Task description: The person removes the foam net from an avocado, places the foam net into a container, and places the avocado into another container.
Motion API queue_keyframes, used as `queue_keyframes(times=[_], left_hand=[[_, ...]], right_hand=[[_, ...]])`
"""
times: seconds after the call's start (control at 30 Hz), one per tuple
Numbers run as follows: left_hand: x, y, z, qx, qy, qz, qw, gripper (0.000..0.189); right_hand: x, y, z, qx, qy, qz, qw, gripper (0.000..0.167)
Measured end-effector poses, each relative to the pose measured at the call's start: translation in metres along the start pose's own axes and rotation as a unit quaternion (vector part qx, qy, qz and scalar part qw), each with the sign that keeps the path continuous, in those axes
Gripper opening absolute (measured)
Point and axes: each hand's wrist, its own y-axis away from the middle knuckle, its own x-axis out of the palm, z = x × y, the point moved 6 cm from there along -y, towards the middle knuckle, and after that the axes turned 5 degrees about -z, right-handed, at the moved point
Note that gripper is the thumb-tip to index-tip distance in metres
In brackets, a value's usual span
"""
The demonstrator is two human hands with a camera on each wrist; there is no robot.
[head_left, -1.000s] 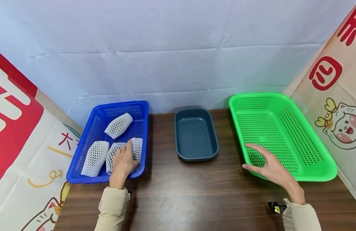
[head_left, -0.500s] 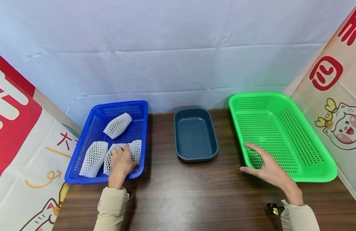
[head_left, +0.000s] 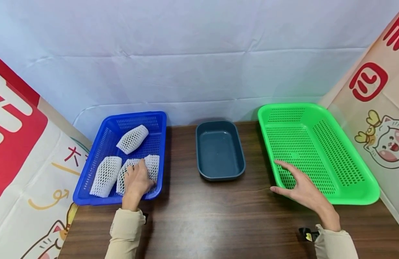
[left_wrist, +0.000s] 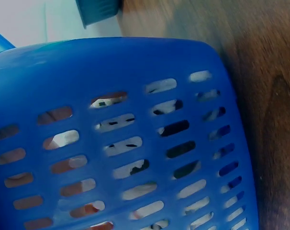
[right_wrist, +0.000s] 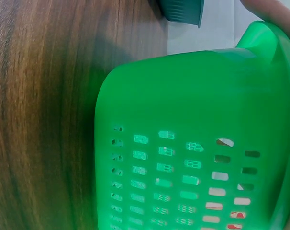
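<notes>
My left hand (head_left: 137, 181) reaches into the front right of the blue plastic basket (head_left: 160, 144). Its curled fingers and thumb grip a white foam net sleeve (head_left: 153, 167), partly covered by the hand. Another foam net sleeve (head_left: 121, 181) lies just left of the fingers. Two more lie farther off, a tilted sleeve (head_left: 133, 138) at the back and a sleeve (head_left: 105, 176) at the left. In the left wrist view the basket wall (left_wrist: 111, 67) hides most of the hand. My right hand (head_left: 304, 189), thumb and fingers spread, hovers by the near left corner of the green basket (head_left: 351, 199).
A dark blue-grey tray (head_left: 219, 153) stands between the two baskets on the brown wooden table (head_left: 202, 219). A pale cloth (head_left: 193, 79) hangs behind, and printed panels flank both sides. The green basket's wall (right_wrist: 173, 96) fills much of the right wrist view.
My left hand has shifted slightly within the blue basket, its fingers drawing in at the foam net sleeves. The right hand and the containers stay nearly where they were.
</notes>
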Motion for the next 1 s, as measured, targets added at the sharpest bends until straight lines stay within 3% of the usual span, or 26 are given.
queue_keyframes(times=[0.23, 0.5, 1.0], left_hand=[[-0.010, 0.000, -0.001, 0.006, 0.056, -0.060, 0.9966, 0.087], [-0.021, 0.004, -0.005, 0.045, 0.152, -0.106, 0.9817, 0.087], [-0.052, 0.021, -0.034, 0.124, 0.166, -0.144, 0.9678, 0.090]], right_hand=[[0.000, 0.000, 0.000, -0.002, 0.001, -0.007, 1.0000, 0.088], [0.002, 0.001, -0.001, 0.006, 0.009, -0.003, 0.9999, 0.089], [0.002, 0.002, -0.001, 0.012, 0.016, -0.001, 0.9998, 0.089]])
